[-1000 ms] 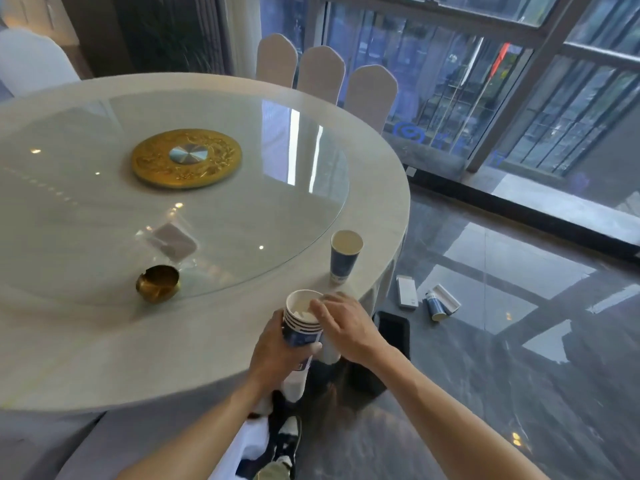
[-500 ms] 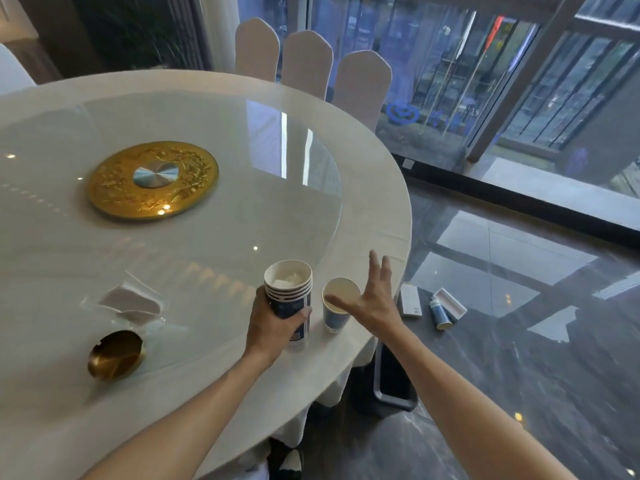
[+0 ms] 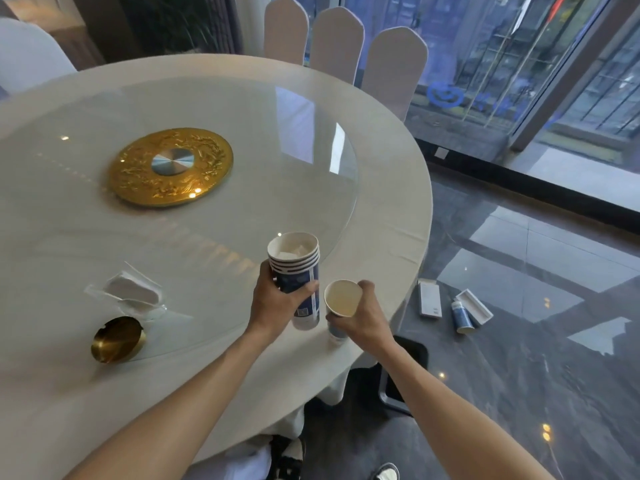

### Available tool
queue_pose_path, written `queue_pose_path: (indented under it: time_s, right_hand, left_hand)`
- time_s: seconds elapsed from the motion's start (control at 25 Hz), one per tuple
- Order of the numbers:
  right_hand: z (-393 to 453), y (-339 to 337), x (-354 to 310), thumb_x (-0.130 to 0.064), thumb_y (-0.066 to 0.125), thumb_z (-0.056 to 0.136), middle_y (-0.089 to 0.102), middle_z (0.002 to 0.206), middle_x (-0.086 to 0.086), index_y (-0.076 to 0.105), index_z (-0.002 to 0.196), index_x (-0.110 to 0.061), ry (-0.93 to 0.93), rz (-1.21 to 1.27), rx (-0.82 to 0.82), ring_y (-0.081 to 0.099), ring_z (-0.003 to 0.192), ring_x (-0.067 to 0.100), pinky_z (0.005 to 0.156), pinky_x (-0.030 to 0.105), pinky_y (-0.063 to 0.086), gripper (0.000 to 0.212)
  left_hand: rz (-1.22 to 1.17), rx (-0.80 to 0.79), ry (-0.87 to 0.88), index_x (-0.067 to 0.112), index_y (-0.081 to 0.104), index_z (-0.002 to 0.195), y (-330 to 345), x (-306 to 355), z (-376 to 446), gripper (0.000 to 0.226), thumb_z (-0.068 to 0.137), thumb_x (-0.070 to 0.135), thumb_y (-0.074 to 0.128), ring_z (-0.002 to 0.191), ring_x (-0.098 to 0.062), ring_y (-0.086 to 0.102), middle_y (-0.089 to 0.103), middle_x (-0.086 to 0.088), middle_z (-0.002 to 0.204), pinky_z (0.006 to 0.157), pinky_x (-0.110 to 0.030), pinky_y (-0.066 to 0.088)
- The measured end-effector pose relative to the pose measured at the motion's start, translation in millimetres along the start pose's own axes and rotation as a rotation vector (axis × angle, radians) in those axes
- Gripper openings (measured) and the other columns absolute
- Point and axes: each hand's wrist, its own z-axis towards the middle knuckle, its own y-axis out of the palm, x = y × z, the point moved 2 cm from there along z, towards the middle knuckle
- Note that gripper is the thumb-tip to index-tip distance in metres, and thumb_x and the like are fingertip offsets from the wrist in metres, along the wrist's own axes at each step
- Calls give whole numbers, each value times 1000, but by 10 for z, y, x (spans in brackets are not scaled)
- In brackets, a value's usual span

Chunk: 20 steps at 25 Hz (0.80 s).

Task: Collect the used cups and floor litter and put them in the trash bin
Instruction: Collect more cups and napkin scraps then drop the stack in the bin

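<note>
My left hand (image 3: pixel 277 303) grips a stack of several blue-and-white paper cups (image 3: pixel 298 268) with crumpled white paper in the top one, held over the table's near right edge. Right beside it, my right hand (image 3: pixel 363 320) is closed around a single paper cup (image 3: pixel 343 299), tilted toward me with its empty inside showing. On the dark floor to the right lie a fallen blue cup (image 3: pixel 462 318), a flat white box (image 3: pixel 429 299) and a white tray-like piece (image 3: pixel 476 306). A black trash bin (image 3: pixel 407 368) stands partly hidden under the table edge.
The round white table (image 3: pixel 391 188) carries a glass turntable with a gold centre disc (image 3: pixel 171 166), a gold ashtray (image 3: pixel 117 339) and a clear holder with white paper (image 3: pixel 133 292). Three covered chairs (image 3: pixel 337 43) stand behind it by the glass wall.
My right hand went from the stack to an open reach and has now closed on the single cup. My left hand carried the stack up over the table edge.
</note>
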Motion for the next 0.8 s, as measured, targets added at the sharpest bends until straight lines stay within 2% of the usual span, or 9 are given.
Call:
queue_pose_path:
  time_s: [0.12, 0.2, 0.36, 0.48, 0.56, 0.68, 0.8]
  right_hand:
    - [-104, -209, 132, -39, 89, 71, 39, 140, 1, 33, 146, -20, -36, -91, 42, 53, 118, 24, 94, 43, 53, 96]
    - [-128, -393, 204, -40, 89, 70, 38, 141, 0, 32, 147, -21, -17, -68, 38, 51, 121, 23, 98, 45, 53, 97]
    - [-166, -737, 376, -46, 91, 59, 58, 123, -9, 36, 142, -27, 34, 58, 47, 61, 115, 18, 97, 46, 56, 102]
    - [-217, -953, 448, -40, 93, 57, 66, 111, -11, 40, 131, -32, 33, 143, 104, 68, 102, 10, 90, 44, 60, 91]
    - [-264, -1096, 549, -40, 93, 58, 69, 112, -10, 40, 131, -34, 37, 193, 141, 71, 101, 8, 89, 43, 61, 91]
    - [-334, -1310, 779, -38, 93, 60, 69, 119, -11, 38, 136, -37, 44, 267, 188, 71, 109, 8, 93, 46, 60, 94]
    - [-397, -1525, 972, -37, 91, 60, 67, 121, -16, 41, 135, -37, 32, 254, 219, 68, 112, 5, 96, 42, 59, 90]
  left_hand:
    - [-41, -17, 57, 21, 50, 131, 206, 303, 40, 76, 70, 25, 96, 99, 0, 66, 65, 12, 113, 77, -22, 57]
    - [-78, -47, 92, 22, 49, 131, 389, 500, 69, 75, 71, 25, 95, 99, -1, 66, 64, 15, 112, 79, -25, 59]
    - [-116, -184, 172, 18, 49, 140, 897, 795, 26, 85, 70, 27, 96, 111, -14, 68, 67, 5, 126, 88, -31, 62]
    - [-85, -313, 205, 22, 51, 139, 1273, 834, -34, 90, 64, 39, 97, 110, -7, 69, 68, 11, 127, 81, -21, 61]
    - [2, -416, 200, 26, 51, 138, 1522, 803, -118, 88, 65, 40, 97, 108, 0, 67, 66, 18, 123, 76, -14, 57]
    - [54, -571, 120, 27, 50, 135, 1861, 699, -269, 86, 64, 30, 98, 115, -10, 67, 67, 11, 123, 88, -24, 57]
    - [106, -709, 86, 30, 44, 135, 2132, 674, -394, 83, 70, 27, 96, 110, -4, 65, 63, 15, 118, 85, -17, 53]
